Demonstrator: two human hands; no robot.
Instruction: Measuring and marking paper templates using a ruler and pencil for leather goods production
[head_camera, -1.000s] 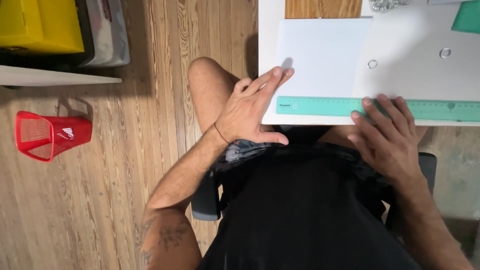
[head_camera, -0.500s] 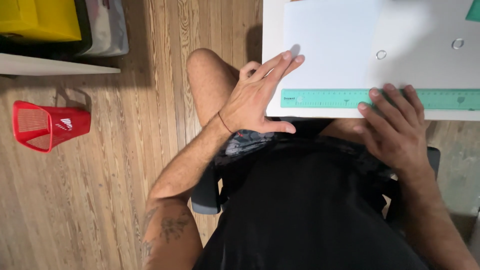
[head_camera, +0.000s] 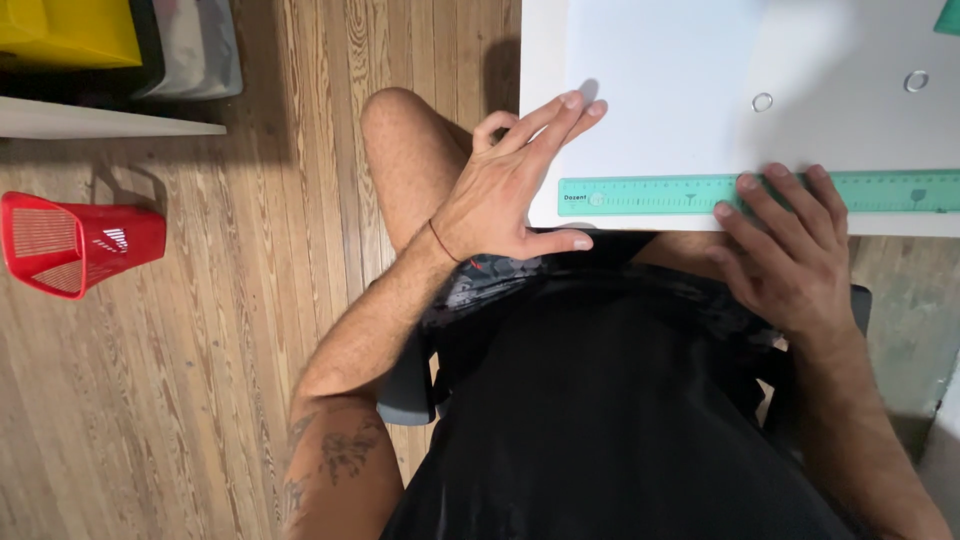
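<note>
Red mesh plastic basket lies tipped on its side on the wooden plank floor at far left, well clear of the work; yellow bin and grey containers sit on a white shelf above it. Left hand has shifted since a second ago: then it lay flatter across the counter corner near the sheet, now it is spread wide, fingertips on the left edge of the white paper sheet, thumb hooked under the counter's front lip, holding nothing. Teal plastic ruler has slid along with the view and now runs parallel to the front edge of the white counter, its left end just beside the left hand. Right hand stays where it was relative to the ruler, fingers pressing down on its middle, palm hanging off the front edge, open, gripping nothing. My read: the ruler is being squared up along the sheet's lower border. Two small metal rings lie loose beyond the ruler, apart from both hands. Margins are tight: ruler sits near the counter's front edge, sheet near the left edge. Free room is rearward and rightward on the counter.
</note>
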